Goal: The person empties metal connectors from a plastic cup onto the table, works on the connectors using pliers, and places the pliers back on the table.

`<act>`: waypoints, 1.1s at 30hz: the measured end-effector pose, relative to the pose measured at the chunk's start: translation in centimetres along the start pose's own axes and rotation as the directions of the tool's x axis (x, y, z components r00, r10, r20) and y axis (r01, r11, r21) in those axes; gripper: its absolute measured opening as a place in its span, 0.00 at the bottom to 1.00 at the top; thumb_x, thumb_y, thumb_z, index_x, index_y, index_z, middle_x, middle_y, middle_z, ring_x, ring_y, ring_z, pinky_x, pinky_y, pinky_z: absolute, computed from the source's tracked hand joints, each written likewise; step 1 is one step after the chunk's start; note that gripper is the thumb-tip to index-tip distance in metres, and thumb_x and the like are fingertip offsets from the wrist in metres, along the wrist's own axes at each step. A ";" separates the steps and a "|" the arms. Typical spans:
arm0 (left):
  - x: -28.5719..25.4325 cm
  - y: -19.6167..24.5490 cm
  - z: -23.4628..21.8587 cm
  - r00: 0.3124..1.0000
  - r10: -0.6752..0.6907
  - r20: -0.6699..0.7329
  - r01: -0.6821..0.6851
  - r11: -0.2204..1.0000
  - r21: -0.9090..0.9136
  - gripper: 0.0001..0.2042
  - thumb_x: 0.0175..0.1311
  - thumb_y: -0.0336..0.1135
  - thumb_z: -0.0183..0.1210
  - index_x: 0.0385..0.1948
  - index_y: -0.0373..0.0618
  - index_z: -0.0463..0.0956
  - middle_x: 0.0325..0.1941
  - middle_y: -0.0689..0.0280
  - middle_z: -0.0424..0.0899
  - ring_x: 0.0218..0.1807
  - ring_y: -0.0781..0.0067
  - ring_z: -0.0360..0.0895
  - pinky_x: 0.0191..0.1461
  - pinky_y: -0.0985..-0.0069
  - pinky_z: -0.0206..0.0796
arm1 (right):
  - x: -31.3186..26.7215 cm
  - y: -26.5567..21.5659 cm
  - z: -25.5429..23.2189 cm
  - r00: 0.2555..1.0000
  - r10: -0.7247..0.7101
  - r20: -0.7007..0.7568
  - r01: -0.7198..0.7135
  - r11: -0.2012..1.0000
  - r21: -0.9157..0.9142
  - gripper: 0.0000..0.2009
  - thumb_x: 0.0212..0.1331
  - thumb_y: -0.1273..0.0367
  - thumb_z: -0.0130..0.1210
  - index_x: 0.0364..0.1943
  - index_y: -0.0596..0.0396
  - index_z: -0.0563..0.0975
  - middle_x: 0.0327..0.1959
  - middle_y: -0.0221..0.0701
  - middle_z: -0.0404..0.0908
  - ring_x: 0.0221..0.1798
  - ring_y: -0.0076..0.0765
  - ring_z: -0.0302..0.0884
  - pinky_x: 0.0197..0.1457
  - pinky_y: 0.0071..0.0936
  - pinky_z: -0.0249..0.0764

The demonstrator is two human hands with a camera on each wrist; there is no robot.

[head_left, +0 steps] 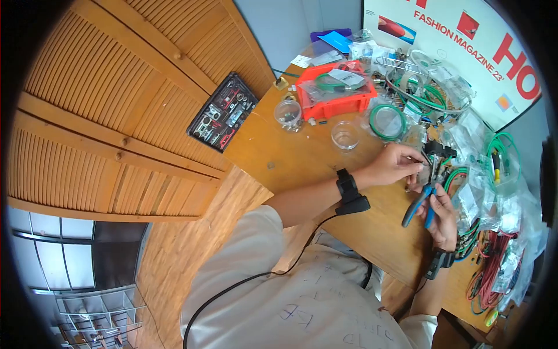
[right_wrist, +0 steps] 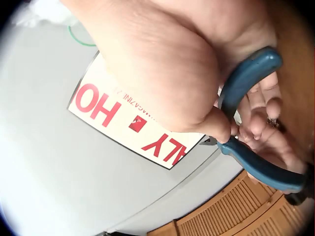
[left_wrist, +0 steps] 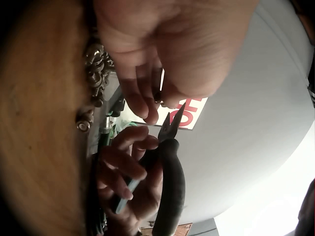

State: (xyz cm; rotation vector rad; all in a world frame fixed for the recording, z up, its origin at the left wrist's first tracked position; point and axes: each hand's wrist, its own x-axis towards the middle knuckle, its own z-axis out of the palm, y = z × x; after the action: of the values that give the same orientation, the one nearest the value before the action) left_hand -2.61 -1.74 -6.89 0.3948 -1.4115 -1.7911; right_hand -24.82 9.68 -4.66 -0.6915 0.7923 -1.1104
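Pliers (head_left: 427,191) with blue handles: in right hand (head_left: 444,218), above the wooden counter (head_left: 314,157). Handles spread wide; jaws parted at the tips, directed toward left hand (head_left: 398,163).

Right hand: fingers curled round the pliers, thumb close to the pivot (right wrist view). Left hand: thumb and fingertips pinching a small metal piece (left_wrist: 158,98); too small to tell its exact form. Position of piece: within the left fingertips, near the plier tips but apart from them in the left wrist view. Position of pliers: handles at the right palm, jaws in the narrow space between both hands.

Nearby: cluster of metal connectors (left_wrist: 95,69) on the counter, left wrist view. Head view: clear round container (head_left: 344,145) up and left of left hand, red bin (head_left: 336,109) farther back, clear plastic bags (head_left: 468,200) just right of right hand.
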 end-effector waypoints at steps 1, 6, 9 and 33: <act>-0.2 0.2 0.0 1.000 -0.004 0.008 0.004 1.000 -0.007 0.10 0.77 0.27 0.60 0.53 0.32 0.81 0.39 0.64 0.87 0.35 0.77 0.86 0.37 0.77 0.79 | 0.3 0.4 -0.2 0.995 0.017 0.096 -0.019 1.000 0.022 0.17 0.78 0.68 0.54 0.64 0.57 0.70 0.67 0.60 0.76 0.58 0.51 0.86 0.59 0.38 0.83; 0.1 0.1 -0.5 0.999 -0.050 0.014 0.051 0.994 -0.097 0.11 0.80 0.30 0.57 0.54 0.34 0.80 0.39 0.66 0.84 0.35 0.75 0.85 0.37 0.76 0.77 | -0.1 0.5 -1.4 0.971 0.124 0.203 -0.152 0.980 0.125 0.19 0.79 0.66 0.51 0.66 0.62 0.68 0.63 0.65 0.77 0.58 0.70 0.85 0.47 0.50 0.90; 0.2 0.6 -0.7 0.998 -0.055 0.010 0.056 0.992 -0.114 0.12 0.81 0.33 0.57 0.55 0.35 0.81 0.37 0.67 0.84 0.33 0.76 0.84 0.35 0.77 0.75 | 0.1 0.2 -1.1 0.965 0.179 0.192 -0.204 0.972 0.118 0.23 0.77 0.64 0.54 0.67 0.65 0.66 0.58 0.63 0.81 0.49 0.67 0.89 0.28 0.43 0.91; -0.7 2.5 -0.6 0.983 -0.181 0.041 0.182 0.983 -0.031 0.13 0.82 0.37 0.55 0.55 0.37 0.78 0.45 0.57 0.89 0.33 0.72 0.87 0.36 0.76 0.77 | -0.1 1.4 0.4 0.912 0.202 0.358 -0.309 0.911 0.272 0.21 0.81 0.66 0.48 0.73 0.53 0.63 0.53 0.53 0.84 0.55 0.63 0.87 0.56 0.61 0.86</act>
State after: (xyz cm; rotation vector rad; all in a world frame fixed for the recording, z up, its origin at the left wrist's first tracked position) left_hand -0.79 -1.74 -4.99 0.4873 -1.4067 -1.9764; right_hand -23.79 10.18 -5.52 -0.4557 0.3913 -0.8287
